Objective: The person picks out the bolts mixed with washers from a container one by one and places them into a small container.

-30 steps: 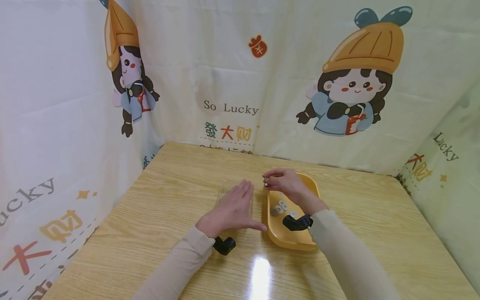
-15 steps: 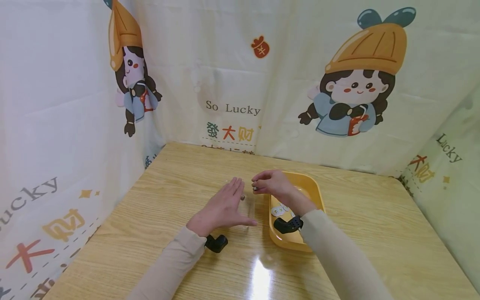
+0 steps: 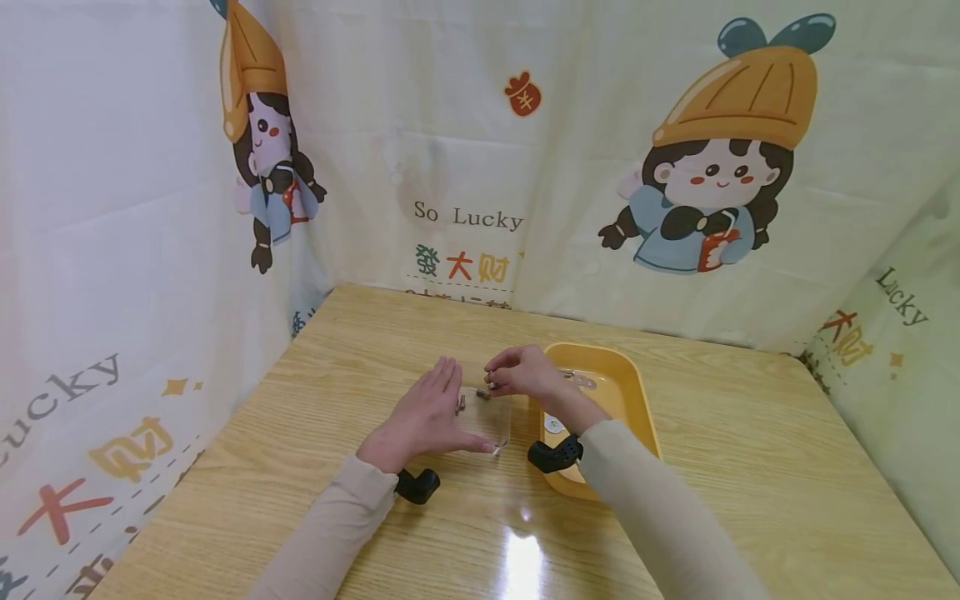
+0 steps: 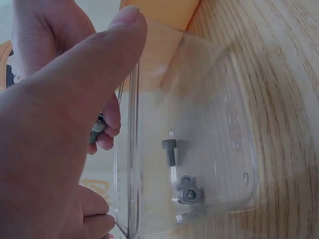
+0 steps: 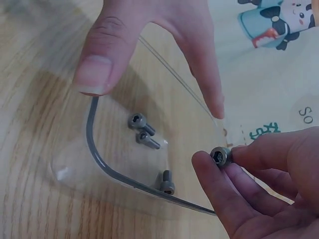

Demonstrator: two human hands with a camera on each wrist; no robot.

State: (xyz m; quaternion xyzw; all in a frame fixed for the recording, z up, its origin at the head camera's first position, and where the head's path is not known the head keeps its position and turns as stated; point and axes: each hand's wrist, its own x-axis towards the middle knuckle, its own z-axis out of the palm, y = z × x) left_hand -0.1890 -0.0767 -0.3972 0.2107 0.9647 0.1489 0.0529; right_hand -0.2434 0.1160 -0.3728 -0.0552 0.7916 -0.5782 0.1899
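A clear plastic box (image 3: 491, 425) stands on the table. My left hand (image 3: 423, 417) lies along it with straight fingers and thumb spread wide, spanning the box. In the right wrist view, the left thumb (image 5: 99, 69) is at the box's rim. My right hand (image 3: 528, 375) is over the box's far right side and pinches a socket-head bolt (image 5: 221, 157) between thumb and fingers. Lying inside the box are a lone bolt (image 4: 169, 152) and a pair of bolts (image 4: 188, 190) side by side. The left hand hides part of the box in the head view.
To the right of the box stands a yellow tray (image 3: 647, 408), partly under my right forearm. Flat washers (image 3: 553, 424) lie in it, along with other small metal parts. Printed cloth (image 3: 450, 125) hangs behind the wooden table (image 3: 750, 442).
My right hand has moved left from the tray's edge to above the clear box, carrying the bolt. My left hand has also shifted left, and bolts in the box have come into view.
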